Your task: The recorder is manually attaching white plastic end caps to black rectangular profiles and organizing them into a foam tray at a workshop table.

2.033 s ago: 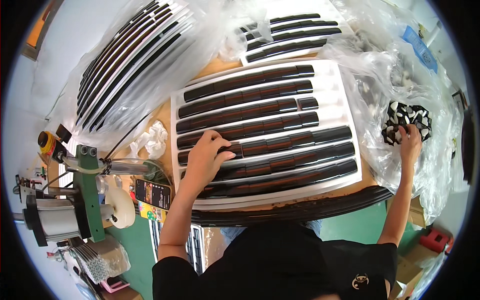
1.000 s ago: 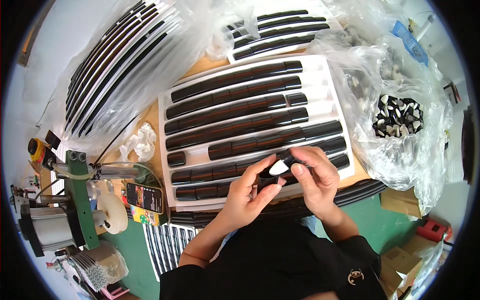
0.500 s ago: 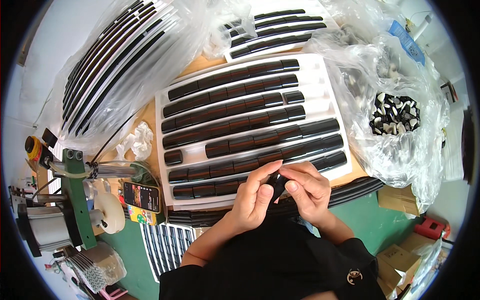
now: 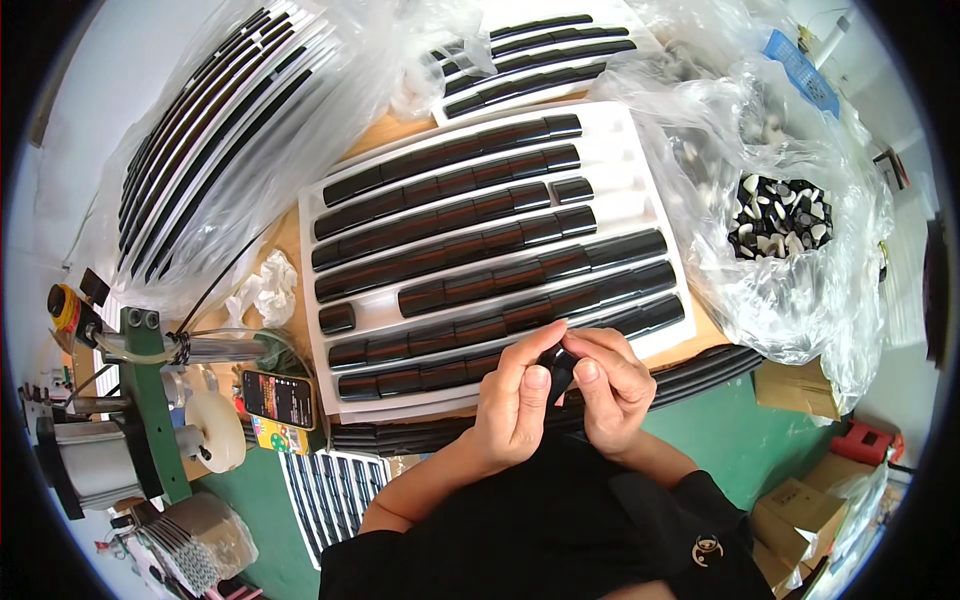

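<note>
Just past the tray's near edge, my left hand [image 4: 508, 402] and my right hand [image 4: 615, 392] meet, fingertips pinched on one small glossy black piece [image 4: 560, 374]. Part of it is hidden behind the fingers, so its full shape cannot be made out. Under and beyond the hands lies a white grooved tray [image 4: 622, 145] with several rows of similar glossy black pieces [image 4: 455, 283] set end to end. One black piece [image 4: 337, 318] lies apart at the left end of its row, with a gap beside it. Another single piece [image 4: 573, 190] sits at the right end of a farther row.
At right, a clear plastic bag [image 4: 790, 315] surrounds many black and whitish pieces [image 4: 782, 217]. Plastic-wrapped trays [image 4: 215, 140] stand at the back left. A phone [image 4: 278, 399] and a machine with a pale wheel [image 4: 215, 430] are at left. Crumpled tissue [image 4: 270, 288] lies beside the tray.
The view has shifted slightly, so the trays appear a little farther left. Both hands stay together on the black piece, and slightly more of it shows between the thumbs.
</note>
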Action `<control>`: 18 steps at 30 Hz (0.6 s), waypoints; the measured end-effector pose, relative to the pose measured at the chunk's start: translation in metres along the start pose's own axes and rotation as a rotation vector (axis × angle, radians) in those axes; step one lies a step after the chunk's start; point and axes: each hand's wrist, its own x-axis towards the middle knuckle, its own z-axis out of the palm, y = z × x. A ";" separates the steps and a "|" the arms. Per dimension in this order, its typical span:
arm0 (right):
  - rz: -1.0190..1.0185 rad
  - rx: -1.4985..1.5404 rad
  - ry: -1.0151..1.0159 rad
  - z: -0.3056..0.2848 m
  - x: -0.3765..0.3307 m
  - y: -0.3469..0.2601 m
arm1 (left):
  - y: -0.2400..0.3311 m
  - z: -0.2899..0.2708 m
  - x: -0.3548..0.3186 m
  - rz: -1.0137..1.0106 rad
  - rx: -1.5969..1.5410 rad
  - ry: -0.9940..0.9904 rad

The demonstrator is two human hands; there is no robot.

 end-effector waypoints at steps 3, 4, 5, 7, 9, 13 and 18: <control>-0.007 -0.039 -0.016 -0.005 0.003 0.001 | 0.002 -0.001 0.003 0.009 0.045 -0.010; -0.021 -0.105 -0.066 -0.008 0.006 0.001 | 0.002 -0.003 0.003 0.006 0.056 -0.011; -0.020 -0.105 -0.066 -0.009 0.009 -0.003 | 0.002 -0.005 0.003 0.003 0.067 -0.011; 0.023 -0.095 -0.155 -0.012 0.016 -0.010 | 0.005 -0.007 0.003 -0.017 0.085 -0.017; 0.037 -0.081 -0.161 -0.014 0.015 -0.007 | 0.008 -0.010 0.004 -0.037 0.102 -0.021; -0.031 -0.142 -0.192 -0.018 0.018 -0.003 | 0.011 -0.012 0.008 -0.065 0.189 -0.051; 0.028 -0.096 -0.157 -0.013 0.016 -0.005 | 0.013 -0.014 0.010 -0.052 0.236 -0.056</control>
